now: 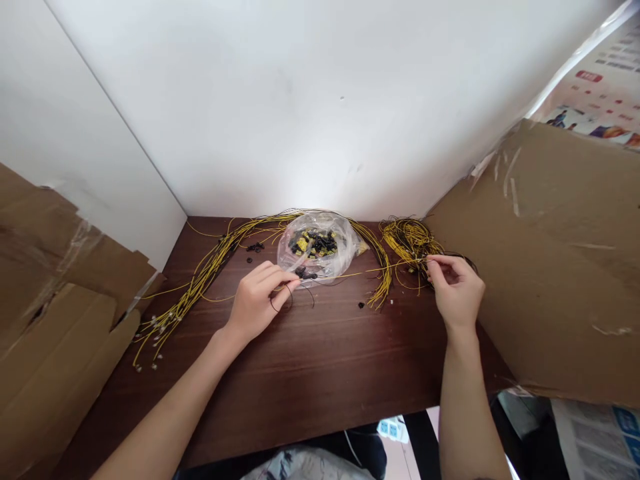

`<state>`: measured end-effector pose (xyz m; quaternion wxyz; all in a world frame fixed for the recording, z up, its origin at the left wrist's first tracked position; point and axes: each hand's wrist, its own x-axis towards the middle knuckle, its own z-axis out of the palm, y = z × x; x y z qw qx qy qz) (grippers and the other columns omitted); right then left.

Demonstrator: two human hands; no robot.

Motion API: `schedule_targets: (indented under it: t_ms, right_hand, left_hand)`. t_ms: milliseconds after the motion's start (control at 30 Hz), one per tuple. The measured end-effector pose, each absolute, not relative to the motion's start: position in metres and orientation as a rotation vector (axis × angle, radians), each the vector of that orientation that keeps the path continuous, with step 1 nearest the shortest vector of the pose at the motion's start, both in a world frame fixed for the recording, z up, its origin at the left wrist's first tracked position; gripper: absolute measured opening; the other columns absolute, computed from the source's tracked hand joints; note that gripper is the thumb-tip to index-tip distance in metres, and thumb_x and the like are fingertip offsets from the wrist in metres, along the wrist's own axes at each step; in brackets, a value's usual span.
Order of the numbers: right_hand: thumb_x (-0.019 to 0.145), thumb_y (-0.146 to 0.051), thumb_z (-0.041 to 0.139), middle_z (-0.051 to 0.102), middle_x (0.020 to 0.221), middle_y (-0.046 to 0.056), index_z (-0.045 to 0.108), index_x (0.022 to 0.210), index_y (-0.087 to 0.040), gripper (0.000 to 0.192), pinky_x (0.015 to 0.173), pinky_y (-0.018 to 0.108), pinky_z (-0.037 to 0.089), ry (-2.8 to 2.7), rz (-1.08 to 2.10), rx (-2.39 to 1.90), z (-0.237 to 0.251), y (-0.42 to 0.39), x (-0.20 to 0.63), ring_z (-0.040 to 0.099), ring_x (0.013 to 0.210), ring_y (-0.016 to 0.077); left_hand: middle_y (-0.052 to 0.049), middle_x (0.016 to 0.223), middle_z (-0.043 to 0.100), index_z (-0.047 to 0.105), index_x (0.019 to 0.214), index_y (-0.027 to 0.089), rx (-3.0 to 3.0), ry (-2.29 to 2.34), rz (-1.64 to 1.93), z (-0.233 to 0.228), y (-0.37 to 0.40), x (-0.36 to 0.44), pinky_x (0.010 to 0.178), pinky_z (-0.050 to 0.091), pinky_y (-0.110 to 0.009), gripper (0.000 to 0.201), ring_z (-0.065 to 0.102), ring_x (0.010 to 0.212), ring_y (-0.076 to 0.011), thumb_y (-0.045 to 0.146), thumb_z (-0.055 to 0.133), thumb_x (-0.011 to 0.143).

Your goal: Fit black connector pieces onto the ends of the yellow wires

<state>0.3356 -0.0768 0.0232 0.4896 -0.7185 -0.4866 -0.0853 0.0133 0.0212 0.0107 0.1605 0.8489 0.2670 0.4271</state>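
Observation:
My left hand (pixel 259 299) rests on the dark wooden table (pixel 310 373), its fingers pinched on one end of a thin yellow wire (pixel 360 272) and a small black loop beside the clear plastic bag (pixel 320 248). That bag holds small black and yellow parts. My right hand (pixel 456 287) pinches the same wire's other end next to a coiled bundle of yellow wires (pixel 411 241) at the back right. The wire runs taut between both hands.
A long bundle of yellow wires (pixel 200 280) with white ends lies across the table's left and back. Small black parts (pixel 255 247) are scattered near the bag. Cardboard sheets stand at left (pixel 60 320) and right (pixel 560 267). A white wall is behind.

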Motion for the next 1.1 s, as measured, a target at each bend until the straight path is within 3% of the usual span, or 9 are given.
schedule_targets:
  t_ms: [233, 433, 633, 867, 1100]
  right_hand:
    - [0.082, -0.030, 0.057, 0.070, 0.086, 0.004, 0.069, 0.087, -0.021, 0.016, 0.063, 0.030, 0.049, -1.377, -0.150, -1.791, 0.056, -0.078, 0.323, 0.062, 0.070, 0.0172]
    - [0.075, -0.030, 0.067, 0.070, 0.080, 0.003, 0.070, 0.088, -0.021, 0.016, 0.063, 0.029, 0.051, -1.241, 0.232, -1.613, 0.063, -0.076, 0.308, 0.065, 0.071, 0.0170]
    - [0.075, -0.026, 0.066, 0.068, 0.072, 0.002, 0.068, 0.089, -0.019, 0.016, 0.055, 0.026, 0.048, -1.165, 0.493, -1.300, 0.066, -0.045, 0.277, 0.062, 0.064, 0.0141]
    - [0.075, -0.029, 0.063, 0.064, 0.075, 0.001, 0.065, 0.086, -0.020, 0.014, 0.057, 0.026, 0.049, -0.898, 0.653, -1.021, 0.043, -0.006, 0.262, 0.059, 0.063, 0.0116]
    - [0.074, -0.033, 0.065, 0.068, 0.076, 0.004, 0.065, 0.086, -0.017, 0.020, 0.074, 0.036, 0.053, -0.929, 0.602, -1.214, 0.006, -0.003, 0.263, 0.064, 0.072, 0.0180]
  left_hand:
    - [-0.002, 0.069, 0.063, 0.065, 0.078, 0.016, 2.290, 0.893, 1.301, 0.017, 0.025, 0.009, 0.063, 0.039, -0.027, 0.009, 0.052, 0.065, -0.0140, 0.019, 0.057, 0.082]
    - [-0.003, 0.070, 0.064, 0.065, 0.076, 0.016, 2.148, 0.924, 1.336, 0.020, 0.024, 0.008, 0.064, 0.041, -0.026, 0.009, 0.054, 0.065, -0.0134, 0.020, 0.059, 0.080]
    - [-0.002, 0.068, 0.065, 0.067, 0.076, 0.016, 1.575, 0.985, 1.311, 0.020, 0.024, 0.008, 0.064, 0.045, -0.024, 0.011, 0.059, 0.063, -0.0124, 0.026, 0.065, 0.075]
    - [0.002, 0.053, 0.055, 0.066, 0.074, 0.015, 1.078, 0.770, 1.412, 0.029, 0.031, 0.001, 0.051, 0.041, -0.022, 0.011, 0.048, 0.048, -0.0081, 0.025, 0.070, 0.070]
    - [0.003, 0.050, 0.049, 0.066, 0.072, 0.015, 0.921, 0.664, 1.460, 0.039, 0.034, -0.003, 0.047, 0.039, -0.021, 0.009, 0.042, 0.046, -0.0068, 0.022, 0.071, 0.069]
